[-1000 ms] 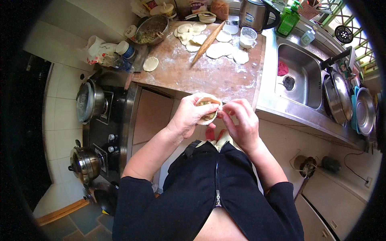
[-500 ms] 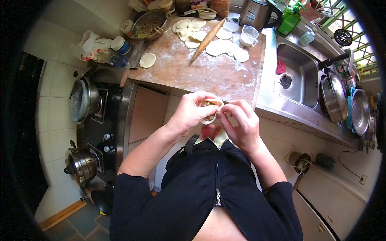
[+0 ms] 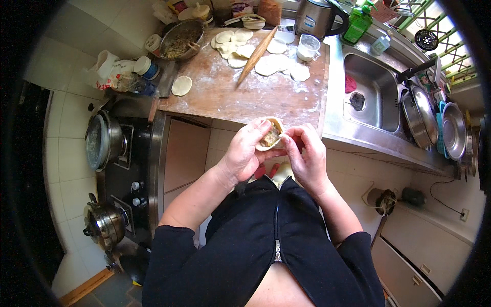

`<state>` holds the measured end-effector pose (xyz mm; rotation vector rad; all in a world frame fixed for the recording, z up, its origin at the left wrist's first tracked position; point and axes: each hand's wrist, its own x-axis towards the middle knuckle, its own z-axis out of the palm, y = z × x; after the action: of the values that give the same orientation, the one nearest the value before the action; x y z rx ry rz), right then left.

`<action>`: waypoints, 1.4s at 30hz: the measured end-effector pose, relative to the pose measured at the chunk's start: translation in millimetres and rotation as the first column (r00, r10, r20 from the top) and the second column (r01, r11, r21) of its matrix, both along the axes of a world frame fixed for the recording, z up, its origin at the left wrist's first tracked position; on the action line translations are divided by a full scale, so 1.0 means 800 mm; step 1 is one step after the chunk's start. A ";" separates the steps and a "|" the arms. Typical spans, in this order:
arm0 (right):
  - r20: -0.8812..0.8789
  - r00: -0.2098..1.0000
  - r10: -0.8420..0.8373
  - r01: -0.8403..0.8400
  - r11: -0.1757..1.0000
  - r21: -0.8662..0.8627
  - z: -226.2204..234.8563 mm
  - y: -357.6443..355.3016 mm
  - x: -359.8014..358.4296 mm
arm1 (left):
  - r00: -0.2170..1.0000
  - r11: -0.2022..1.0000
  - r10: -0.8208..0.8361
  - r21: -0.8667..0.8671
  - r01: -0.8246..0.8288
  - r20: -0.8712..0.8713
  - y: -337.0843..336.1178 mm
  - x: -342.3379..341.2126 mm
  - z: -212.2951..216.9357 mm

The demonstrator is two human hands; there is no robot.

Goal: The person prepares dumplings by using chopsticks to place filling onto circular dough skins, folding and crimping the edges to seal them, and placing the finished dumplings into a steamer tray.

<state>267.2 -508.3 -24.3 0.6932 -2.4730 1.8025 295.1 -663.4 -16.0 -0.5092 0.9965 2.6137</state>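
A round dough wrapper (image 3: 277, 123) with brownish filling (image 3: 270, 138) lies cupped in my left hand (image 3: 240, 148), held just in front of the board's near edge. My left thumb rests on its rim, and the fingers curl underneath, partly hidden. Pinched between the thumb and fingertips of my right hand (image 3: 309, 156) is the wrapper's right edge. The filling shows through the open middle. On the floury wooden board (image 3: 215, 100), several flat wrappers (image 3: 271, 65) lie at the back beside a tapered rolling pin (image 3: 257, 56). One single wrapper (image 3: 182, 85) is at the left.
A metal bowl of filling (image 3: 181, 40) with chopsticks stands at the back left. Behind the board's right part are a measuring cup (image 3: 308, 48) and a kettle (image 3: 313, 19). A steel sink (image 3: 378, 77) lies to the right, and a stove with pots (image 3: 105, 222) to the left.
My left hand has turned the wrapper so that its opening and filling show more. My right fingers stay at its right edge. The whole view has shifted slightly.
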 end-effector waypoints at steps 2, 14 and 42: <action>-0.067 0.998 0.017 -0.014 0.998 0.056 0.000 0.000 0.000 | 0.999 0.997 -0.035 -0.071 0.033 -0.020 -0.002 -0.001 -0.002; -0.079 0.995 -0.056 0.064 0.993 0.102 0.019 0.000 0.004 | 0.988 0.946 -0.153 -0.294 0.139 -0.025 -0.010 -0.005 0.013; -0.147 0.989 -0.018 0.037 0.991 0.130 0.012 -0.006 0.010 | 0.981 0.974 -0.180 -0.155 0.167 -0.076 -0.035 -0.003 -0.003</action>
<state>275.1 -513.5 -14.5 0.7630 -2.5086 1.5300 292.7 -691.7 -18.2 -0.3239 1.2135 2.4380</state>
